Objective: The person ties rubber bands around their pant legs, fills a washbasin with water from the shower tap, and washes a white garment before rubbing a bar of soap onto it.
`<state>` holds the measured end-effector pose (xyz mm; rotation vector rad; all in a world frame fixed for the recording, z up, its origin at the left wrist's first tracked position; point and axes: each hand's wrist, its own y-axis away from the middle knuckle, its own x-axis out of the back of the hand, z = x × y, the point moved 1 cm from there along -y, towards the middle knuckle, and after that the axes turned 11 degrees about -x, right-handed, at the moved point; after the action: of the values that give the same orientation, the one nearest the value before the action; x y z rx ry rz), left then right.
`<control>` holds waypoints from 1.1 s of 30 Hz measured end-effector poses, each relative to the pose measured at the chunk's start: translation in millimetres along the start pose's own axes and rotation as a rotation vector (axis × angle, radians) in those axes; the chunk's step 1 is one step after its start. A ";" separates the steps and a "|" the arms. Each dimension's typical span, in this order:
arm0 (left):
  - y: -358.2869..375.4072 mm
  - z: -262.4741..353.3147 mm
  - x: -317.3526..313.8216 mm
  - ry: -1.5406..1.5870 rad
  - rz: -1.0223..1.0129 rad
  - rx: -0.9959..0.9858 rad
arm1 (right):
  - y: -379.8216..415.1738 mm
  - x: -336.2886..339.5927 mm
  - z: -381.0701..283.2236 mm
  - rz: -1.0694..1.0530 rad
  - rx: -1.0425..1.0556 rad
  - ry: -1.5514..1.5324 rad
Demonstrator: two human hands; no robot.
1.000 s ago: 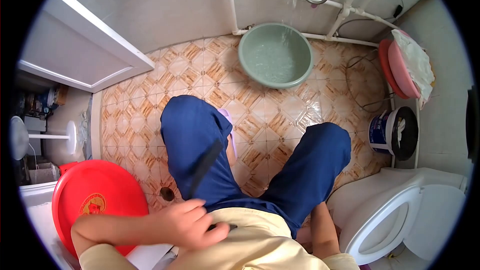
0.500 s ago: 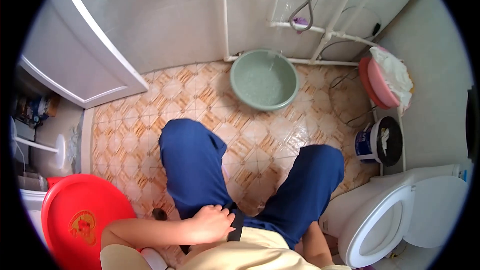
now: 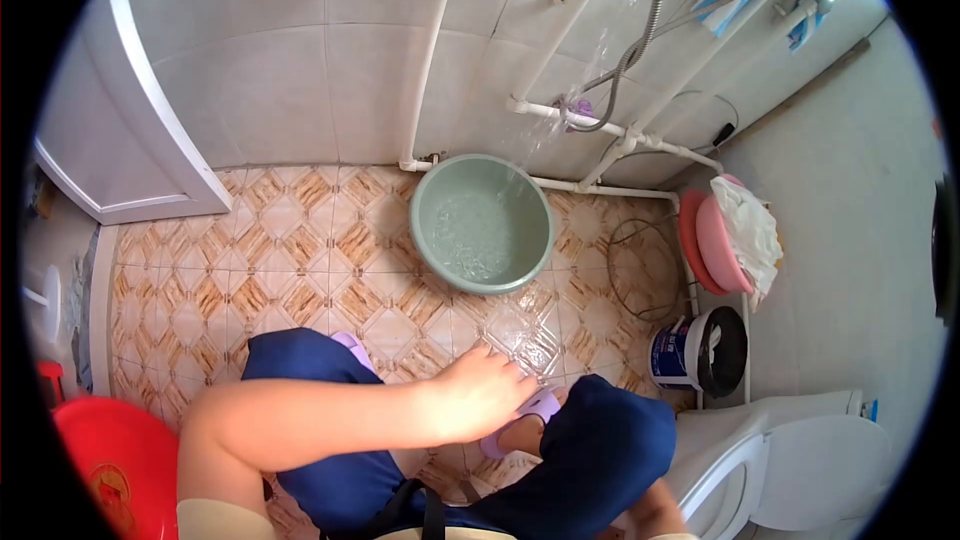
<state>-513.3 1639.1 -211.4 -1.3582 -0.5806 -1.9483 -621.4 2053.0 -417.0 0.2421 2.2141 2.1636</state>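
Note:
My left hand (image 3: 482, 392) reaches out across my blue trousers (image 3: 330, 440), fingers loosely apart, with nothing in it. It hovers over the wet tiled floor (image 3: 300, 240), just above a purple slipper (image 3: 538, 408) on my foot. A pale green basin (image 3: 480, 225) with water in it stands beyond the hand by the wall, and a thin stream of water falls into it from the pipes (image 3: 590, 125) above. My right hand is out of view. A black strap (image 3: 430, 510) hangs at my waist.
A toilet (image 3: 800, 460) with its lid up stands at the lower right. A blue-and-white bucket (image 3: 690, 350) and pink basins with a white cloth (image 3: 735, 235) are on the right. A red basin (image 3: 100, 470) is at the lower left, a white door (image 3: 110, 120) to the left.
My left hand left the black strap at my waist and reached forward over my knees. The view tilted up, so the basin and wall pipes now sit lower in the frame.

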 end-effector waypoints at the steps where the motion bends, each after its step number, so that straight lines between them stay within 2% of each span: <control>1: 6.4 -8.2 -6.5 0.001 -0.035 0.036 | 2.8 21.9 -11.6 -0.081 0.009 0.012; 2: 14.7 -13.0 -5.0 0.065 -0.219 0.082 | 3.4 43.6 -23.9 -0.156 0.025 0.020; 5: 27.6 -24.0 -4.1 0.112 -0.318 0.067 | -12.2 106.1 -80.2 -0.236 0.114 -0.024; 7: 20.9 -31.9 -0.5 0.171 -0.293 0.087 | -29.6 143.3 -135.4 -0.136 0.158 -0.130; 9: 17.6 -41.0 0.7 0.142 -0.114 0.126 | -46.2 152.8 -204.3 0.016 0.104 -0.315; 11: 13.3 -47.9 9.0 0.135 -0.146 0.173 | -60.1 144.4 -265.5 0.123 0.098 -0.512; 14: 1.9 -48.4 17.0 0.149 -0.151 0.207 | -102.2 111.9 -311.7 0.158 0.206 -0.720; 15: -1.2 -48.5 17.3 0.165 -0.127 0.198 | -112.5 97.9 -321.6 0.174 0.326 -0.951; 16: -3.2 -47.8 15.5 0.189 -0.129 0.174 | -118.3 84.7 -325.3 0.190 0.440 -1.180; 20: -6.4 -47.7 6.2 0.212 -0.213 0.129 | -105.5 45.9 -310.9 0.289 0.472 -1.346; 25: -21.0 -41.5 5.8 0.201 -0.232 0.091 | -107.6 33.5 -291.4 0.291 0.512 -1.439; 27: -26.8 -39.8 5.6 0.210 -0.250 0.083 | -110.3 40.5 -292.6 0.330 0.439 -1.407; 29: -35.3 -40.4 7.7 0.207 -0.258 0.033 | -129.5 50.8 -286.2 0.281 0.474 -1.328; 31: -39.2 -41.0 7.5 0.233 -0.274 0.063 | -109.9 64.1 -277.3 0.228 0.425 -1.118; 32: -42.3 -40.8 11.5 0.229 -0.267 0.067 | -111.7 82.0 -265.8 0.265 0.428 -1.149; 33: -44.5 -42.1 10.7 0.218 -0.265 0.032 | -117.5 104.8 -256.7 0.655 0.361 -0.844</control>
<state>-575.4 1636.8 -215.3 -1.0739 -0.7111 -2.2527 -769.5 1811.1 -518.0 1.7115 2.0756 1.3267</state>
